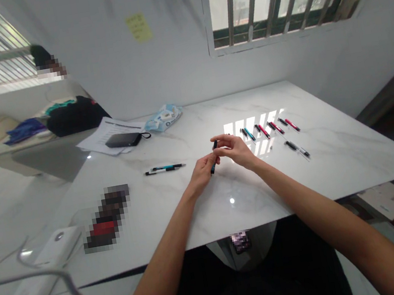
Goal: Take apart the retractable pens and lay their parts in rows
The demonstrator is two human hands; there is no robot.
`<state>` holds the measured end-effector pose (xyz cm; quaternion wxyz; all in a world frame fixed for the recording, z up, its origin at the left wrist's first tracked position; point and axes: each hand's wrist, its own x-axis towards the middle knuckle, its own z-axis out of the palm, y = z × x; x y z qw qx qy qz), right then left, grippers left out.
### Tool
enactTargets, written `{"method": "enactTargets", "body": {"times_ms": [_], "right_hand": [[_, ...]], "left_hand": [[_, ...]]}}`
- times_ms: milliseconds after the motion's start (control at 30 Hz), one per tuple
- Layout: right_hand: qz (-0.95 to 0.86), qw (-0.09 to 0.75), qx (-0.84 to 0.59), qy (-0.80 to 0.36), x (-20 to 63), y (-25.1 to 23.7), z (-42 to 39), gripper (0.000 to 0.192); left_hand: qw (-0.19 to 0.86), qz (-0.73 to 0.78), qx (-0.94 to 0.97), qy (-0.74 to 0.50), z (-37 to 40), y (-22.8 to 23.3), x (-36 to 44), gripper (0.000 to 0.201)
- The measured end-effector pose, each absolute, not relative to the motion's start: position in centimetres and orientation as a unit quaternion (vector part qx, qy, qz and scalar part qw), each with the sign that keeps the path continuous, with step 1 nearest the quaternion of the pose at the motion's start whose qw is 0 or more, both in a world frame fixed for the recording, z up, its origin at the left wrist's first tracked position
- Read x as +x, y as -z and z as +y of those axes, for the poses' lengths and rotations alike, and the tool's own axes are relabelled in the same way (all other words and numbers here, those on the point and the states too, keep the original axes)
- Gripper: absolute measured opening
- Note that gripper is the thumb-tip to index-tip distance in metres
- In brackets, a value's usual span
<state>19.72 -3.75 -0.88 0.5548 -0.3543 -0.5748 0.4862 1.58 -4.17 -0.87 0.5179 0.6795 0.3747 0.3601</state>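
My left hand is closed around a dark pen with a bit of blue low on its barrel. The pen stands tilted just above the white table. At its upper end, the fingertips of my right hand pinch it, touching the left fingers. Part of the barrel is hidden by my fingers. To the left lie a blue-and-black pen and a white-and-black pen, side by side. On the right are a teal pen, several red pens and a clear-and-black pen, with dark pieces beside them.
The marble-patterned table carries papers, a black pouch and a blue-white packet at the back left. A blurred dark-and-red object lies front left, near a white device with a cable. A barred window is behind.
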Motion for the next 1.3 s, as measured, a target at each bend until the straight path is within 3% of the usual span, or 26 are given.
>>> {"method": "enactTargets", "body": {"times_ms": [133, 433, 700, 867, 1300], "right_hand": [[-0.576, 0.556, -0.346, -0.489, 19.8, 0.5, -4.0, 0.052], [-0.573, 0.562, -0.353, -0.481, 19.6, -0.1, -4.4, 0.036], [-0.581, 0.546, -0.329, -0.507, 19.7, -0.4, -4.6, 0.05], [-0.586, 0.552, -0.34, -0.486, 19.7, -0.4, -4.6, 0.043], [-0.577, 0.552, -0.308, -0.518, 19.5, -0.7, -5.0, 0.051]], "left_hand": [[0.547, 0.353, 0.666, -0.364, -4.1, 0.9, 1.5, 0.055], [0.525, 0.34, 0.685, -0.372, -4.3, 0.9, 1.9, 0.052], [0.509, 0.339, 0.698, -0.373, -4.3, 0.9, 2.0, 0.053], [0.509, 0.338, 0.697, -0.375, -4.2, 1.0, 1.9, 0.054], [0.528, 0.317, 0.698, -0.365, -4.4, 0.7, 1.7, 0.053]]}}
